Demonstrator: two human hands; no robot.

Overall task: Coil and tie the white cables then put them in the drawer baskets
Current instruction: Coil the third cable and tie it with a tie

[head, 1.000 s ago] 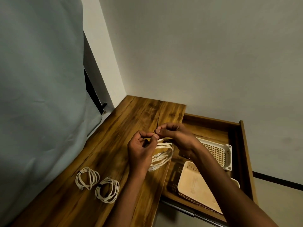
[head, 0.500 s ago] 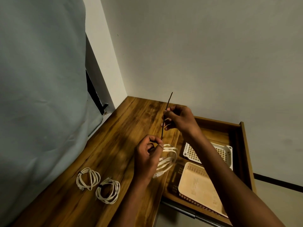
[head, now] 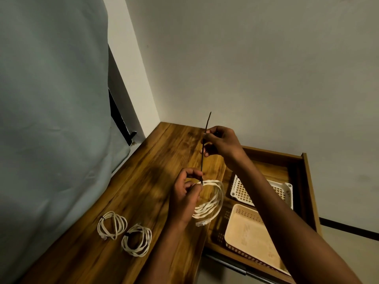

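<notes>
My left hand [head: 185,196] grips the top of a coiled white cable [head: 213,203] above the wooden table's right edge. A thin dark tie [head: 204,148] runs straight up from the coil. My right hand [head: 220,143] pinches the tie higher up, and its tip sticks out above the fingers. Two more coiled white cables, one [head: 112,224] and another [head: 137,239], lie tied on the table at the lower left. In the open drawer sit a white basket [head: 285,190] and a beige basket [head: 249,230].
The wooden table [head: 143,181] runs into a corner of the grey wall. A pale curtain [head: 51,119] hangs along its left side. The open drawer [head: 307,181] juts out on the right, my right forearm crossing above the baskets.
My right hand has pulled the dark tie upward from the coil, away from my left hand. My left hand has kept its hold on the coil.
</notes>
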